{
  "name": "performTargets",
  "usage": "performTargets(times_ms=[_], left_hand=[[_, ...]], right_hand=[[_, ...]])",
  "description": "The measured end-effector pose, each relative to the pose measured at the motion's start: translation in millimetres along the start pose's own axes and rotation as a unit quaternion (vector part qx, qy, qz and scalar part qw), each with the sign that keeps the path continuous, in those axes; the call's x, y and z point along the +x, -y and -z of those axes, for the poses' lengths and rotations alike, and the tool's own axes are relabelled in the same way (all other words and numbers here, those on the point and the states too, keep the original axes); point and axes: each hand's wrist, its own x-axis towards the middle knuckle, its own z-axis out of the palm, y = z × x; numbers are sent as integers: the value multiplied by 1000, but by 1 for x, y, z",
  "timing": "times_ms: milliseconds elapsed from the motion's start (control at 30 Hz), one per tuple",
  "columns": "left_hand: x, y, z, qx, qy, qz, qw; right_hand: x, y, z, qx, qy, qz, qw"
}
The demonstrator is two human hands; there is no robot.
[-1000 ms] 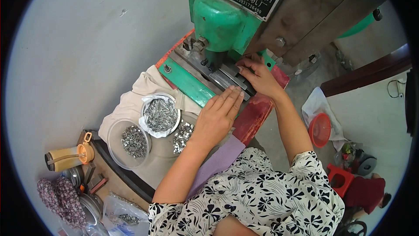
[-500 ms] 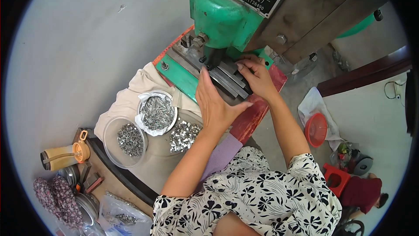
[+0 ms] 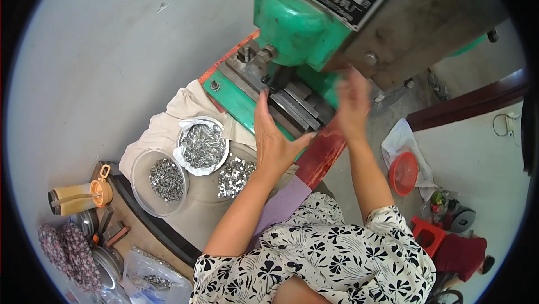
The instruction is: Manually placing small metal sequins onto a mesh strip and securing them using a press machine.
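A green punch press [image 3: 300,28] stands in front of me, its ram over a steel die [image 3: 295,107] with a slotted block. My left hand [image 3: 275,138] is beside the die's left side, fingers stretched together and thumb spread wide. Its fingertips are near the punch; whether they touch a small part there is hidden. My right hand [image 3: 353,104] is raised just right of the die, by the press frame, and smeared by motion, so its fingers cannot be made out. Left of the press are a white lined bowl [image 3: 225,155] of slender metal pieces and a pile of shiny metal bits [image 3: 236,176].
A clear plastic bowl [image 3: 143,196] holds small grey metal parts. Beige cloth [image 3: 140,135] lies under the bowls. An orange-lidded bottle [image 3: 78,198] and a plastic bag [image 3: 151,276] sit at lower left. A red basin [image 3: 403,173] and another person [image 3: 460,256] are at right.
My right hand has come off the die and swung up and to the right, now blurred. My left hand stays beside the die. The whole view has shifted slightly.
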Motion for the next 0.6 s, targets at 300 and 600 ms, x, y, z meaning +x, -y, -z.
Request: performTargets(times_ms=[300,600], left_hand=[[3,6,9,75,9,-6,997],[8,12,5,74,-12,-1,997]], right_hand=[[163,-29,138,159,-287,172,929],[251,6,258,34,-129,153,979]])
